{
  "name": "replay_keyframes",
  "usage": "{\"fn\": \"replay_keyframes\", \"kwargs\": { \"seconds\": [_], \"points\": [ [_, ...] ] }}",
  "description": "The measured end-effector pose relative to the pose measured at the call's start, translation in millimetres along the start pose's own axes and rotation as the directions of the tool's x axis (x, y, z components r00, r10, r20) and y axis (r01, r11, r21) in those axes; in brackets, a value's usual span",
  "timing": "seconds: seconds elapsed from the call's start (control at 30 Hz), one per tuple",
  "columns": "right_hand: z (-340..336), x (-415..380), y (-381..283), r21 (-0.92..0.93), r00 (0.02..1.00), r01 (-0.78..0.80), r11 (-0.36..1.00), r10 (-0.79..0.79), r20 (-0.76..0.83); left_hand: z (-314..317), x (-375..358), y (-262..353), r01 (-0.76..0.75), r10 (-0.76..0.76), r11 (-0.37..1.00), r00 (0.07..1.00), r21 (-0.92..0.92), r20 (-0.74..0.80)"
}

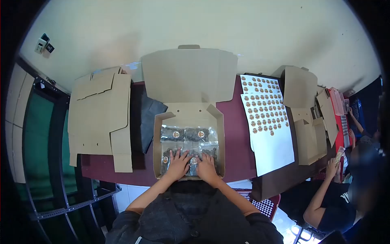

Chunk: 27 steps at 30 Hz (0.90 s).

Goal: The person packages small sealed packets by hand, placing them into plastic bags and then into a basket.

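An open cardboard box (157, 140) stands in front of me, its lid (189, 75) raised toward the wall. Inside lie several clear plastic packets with dark contents, such as the far-left packet (167, 134) and the far-right packet (195, 134), each with a small round sticker. My left hand (177, 166) rests with fingers spread on the near-left packet (165, 156). Beside it, my right hand (207, 166) lies on the near-right packet (209, 149), fingers apart. Neither hand grips anything. Part of the near packets is hidden beneath my hands.
Flattened cardboard boxes (99, 118) are stacked on the left of the maroon table (233, 142), beside black sheet material (149, 114). Sticker sheets (270, 142) lie on the right. Beyond them stands another open box (310, 138). A co-worker (337, 207) sits at far right, holding something.
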State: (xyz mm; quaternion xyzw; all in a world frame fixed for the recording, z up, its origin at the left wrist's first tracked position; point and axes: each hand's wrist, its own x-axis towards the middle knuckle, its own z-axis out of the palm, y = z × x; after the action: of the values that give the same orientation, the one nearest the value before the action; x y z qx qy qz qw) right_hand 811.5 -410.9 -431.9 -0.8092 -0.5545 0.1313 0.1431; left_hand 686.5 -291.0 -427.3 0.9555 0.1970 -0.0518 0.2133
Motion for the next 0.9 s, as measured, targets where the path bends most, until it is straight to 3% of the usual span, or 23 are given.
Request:
{"fn": "replay_keyframes", "kwargs": {
  "seconds": [0.13,0.2,0.23,0.3,0.43,0.5,0.67,0.73,0.77,0.83,0.9],
  "points": [
    [-8.4,6.8,7.6,0.148,0.996,-0.083,0.986,0.077,0.049,-7.7,-1.8,7.1,-0.017,0.015,0.996,1.0,-0.089,-0.016],
    [-12.0,6.1,12.9,-0.152,0.973,-0.22,0.964,0.228,0.034,-3.4,1.8,5.0,-0.079,0.08,0.993,0.997,-0.085,0.003],
    [-10.0,4.8,16.2,-0.152,0.974,-0.213,0.965,0.222,0.04,0.4,3.9,3.4,-0.152,0.154,0.985,0.988,-0.078,0.021],
    [-1.5,1.4,25.0,-0.067,0.951,-0.252,0.965,0.26,0.166,7.0,8.2,3.6,-0.16,0.166,0.981,0.985,-0.107,0.053],
    [4.1,-9.1,22.7,0.025,0.976,-0.203,0.979,0.2,0.084,10.9,14.8,2.8,-0.168,0.178,0.98,0.98,-0.106,0.092],
    [7.5,-10.9,24.5,-0.021,0.977,-0.191,0.981,0.192,0.092,9.6,17.7,-1.4,-0.188,0.205,0.975,0.965,-0.115,0.163],
    [-5.7,-0.8,25.2,-0.096,0.966,-0.2,0.975,0.213,0.146,8.1,18.9,0.4,-0.205,0.214,0.969,0.975,-0.136,0.054],
    [-8.6,8.3,24.8,-0.011,0.927,-0.3,0.954,0.295,0.231,2.0,17.2,1.0,-0.238,0.246,0.961,0.969,-0.142,0.036],
    [-8.8,14.1,26.4,-0.016,0.919,-0.343,0.939,0.339,0.201,-2.7,17.6,1.6,-0.244,0.249,0.957,0.968,-0.153,0.014],
    [-9.2,30.1,32.0,-0.027,0.947,-0.265,0.964,0.265,0.179,-20.5,19.4,2.1,-0.178,0.18,0.949,0.984,-0.26,-0.014],
    [-24.0,43.2,28.8,0.019,0.98,-0.187,0.982,0.185,0.068,-30.1,24.9,-6.8,-0.132,0.082,0.928,0.985,-0.349,-0.153]
  ]
}}
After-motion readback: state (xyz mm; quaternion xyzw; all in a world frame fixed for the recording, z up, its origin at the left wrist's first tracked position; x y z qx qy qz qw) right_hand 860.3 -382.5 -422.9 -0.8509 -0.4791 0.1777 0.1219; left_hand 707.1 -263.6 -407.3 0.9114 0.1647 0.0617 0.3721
